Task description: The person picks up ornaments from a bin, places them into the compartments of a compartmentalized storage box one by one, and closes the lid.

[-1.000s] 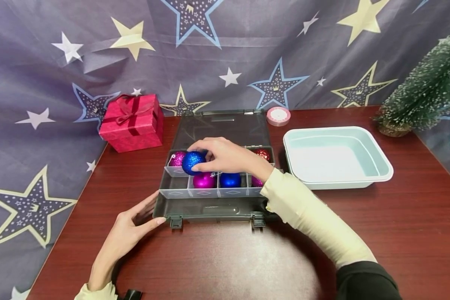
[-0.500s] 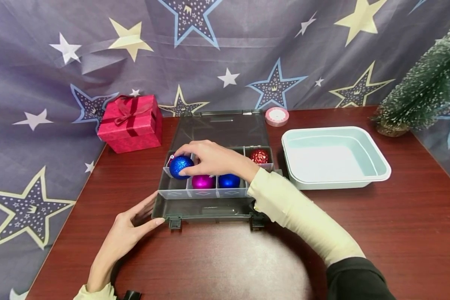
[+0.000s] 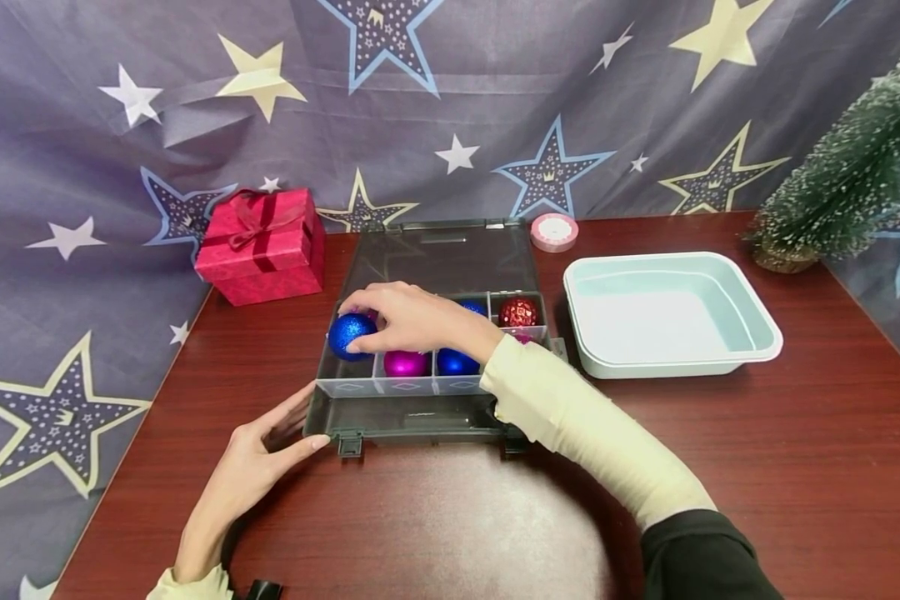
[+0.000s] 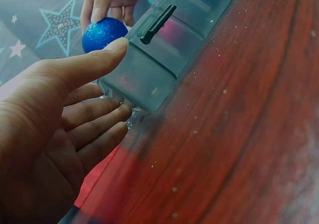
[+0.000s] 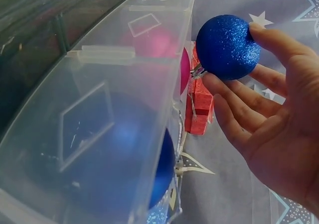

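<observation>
My right hand (image 3: pixel 412 318) pinches a glittery blue Christmas ball (image 3: pixel 352 337) between thumb and fingers, over the front left compartment of a divided plastic box (image 3: pixel 416 417). In the right wrist view the ball (image 5: pixel 228 47) shows above the box's wall, its silver cap beside my fingers. My left hand (image 3: pixel 258 457) rests against the box's front left corner, thumb on the rim and fingers straight along the side. A shiny magenta ball (image 3: pixel 407 364) and a shiny blue ball (image 3: pixel 456 362) sit in the front row. A red sequined ball (image 3: pixel 518 312) lies at the back right.
The box's dark lid (image 3: pixel 442 258) leans open behind it. A pale blue tray (image 3: pixel 675 367) stands to the right, a pink ribbon roll (image 3: pixel 554 232) behind. At the back left is a red gift box (image 3: pixel 266 250); a small frosted tree (image 3: pixel 832 200) stands far right.
My right hand has carried the glittery blue ball left and slightly toward me, from over the back row to over the front left compartment. The left hand keeps its place at the box corner.
</observation>
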Tool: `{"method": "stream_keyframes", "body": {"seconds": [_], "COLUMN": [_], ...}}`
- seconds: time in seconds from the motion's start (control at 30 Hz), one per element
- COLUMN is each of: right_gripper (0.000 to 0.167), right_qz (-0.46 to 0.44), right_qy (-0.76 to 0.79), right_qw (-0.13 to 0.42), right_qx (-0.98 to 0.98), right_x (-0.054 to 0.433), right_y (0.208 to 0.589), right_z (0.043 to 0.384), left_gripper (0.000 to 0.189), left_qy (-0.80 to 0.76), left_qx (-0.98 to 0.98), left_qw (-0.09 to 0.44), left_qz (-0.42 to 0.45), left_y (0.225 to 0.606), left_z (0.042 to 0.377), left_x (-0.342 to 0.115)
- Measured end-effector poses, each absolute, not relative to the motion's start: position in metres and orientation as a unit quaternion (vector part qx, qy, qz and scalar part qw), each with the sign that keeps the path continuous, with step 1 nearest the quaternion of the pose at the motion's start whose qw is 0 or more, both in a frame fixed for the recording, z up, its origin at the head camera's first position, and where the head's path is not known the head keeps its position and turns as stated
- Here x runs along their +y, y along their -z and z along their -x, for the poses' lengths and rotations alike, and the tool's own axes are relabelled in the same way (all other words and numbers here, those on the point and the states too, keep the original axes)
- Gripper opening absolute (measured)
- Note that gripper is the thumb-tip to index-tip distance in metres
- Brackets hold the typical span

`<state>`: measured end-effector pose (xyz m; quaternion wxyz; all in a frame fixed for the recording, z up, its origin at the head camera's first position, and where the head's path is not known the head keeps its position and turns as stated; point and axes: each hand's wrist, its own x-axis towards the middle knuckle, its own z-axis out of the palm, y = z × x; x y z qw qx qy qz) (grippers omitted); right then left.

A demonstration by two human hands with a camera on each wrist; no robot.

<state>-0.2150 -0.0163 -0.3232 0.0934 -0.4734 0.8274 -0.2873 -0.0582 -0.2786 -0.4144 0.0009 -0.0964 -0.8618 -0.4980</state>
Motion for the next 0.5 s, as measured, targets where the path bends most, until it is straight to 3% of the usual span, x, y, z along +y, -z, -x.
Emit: {"method": "stream_keyframes", "body": {"seconds": [0.5], "right_gripper": [0.051], "right_qz": [0.452], "right_qy": [0.303], "right_qw": [0.098], "right_qx": [0.833], "right_x": [-0.003], "right_y": [0.32], "right_z": [0.221], "left_gripper": [0.066], "left_qy": [0.49], "left_qx": [-0.866], "left_qw": [0.005], "left_qz": [0.098], "left_y": [0.414], "left_z": [0.059], "left_x": [-0.279]}}
